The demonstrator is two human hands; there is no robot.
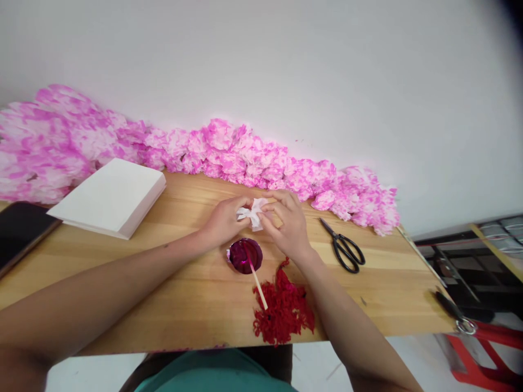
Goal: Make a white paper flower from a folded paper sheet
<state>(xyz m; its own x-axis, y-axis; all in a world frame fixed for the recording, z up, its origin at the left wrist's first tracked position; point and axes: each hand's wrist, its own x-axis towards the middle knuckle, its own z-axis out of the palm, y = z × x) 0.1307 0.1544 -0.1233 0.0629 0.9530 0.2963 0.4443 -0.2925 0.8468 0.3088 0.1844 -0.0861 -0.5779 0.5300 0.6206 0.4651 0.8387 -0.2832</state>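
Observation:
Between my two hands, above the table, is a small piece of white tissue paper (256,213), gathered at its middle with its ends fanned out. My left hand (226,219) pinches its left side. My right hand (286,219) holds the right side between thumb and fingers. Just below my hands stands a small dish of dark magenta dye (241,259). A wooden stick (259,286) leans out of it, its lower end over a heap of red yarn (286,313) near the table's front edge.
Pink and white paper flowers (245,155) are piled along the wall. A thick stack of white paper (114,196) lies at left beside a dark phone (24,228). Black-handled scissors (345,250) rest at right. A red stool (482,354) stands beyond the table's right edge.

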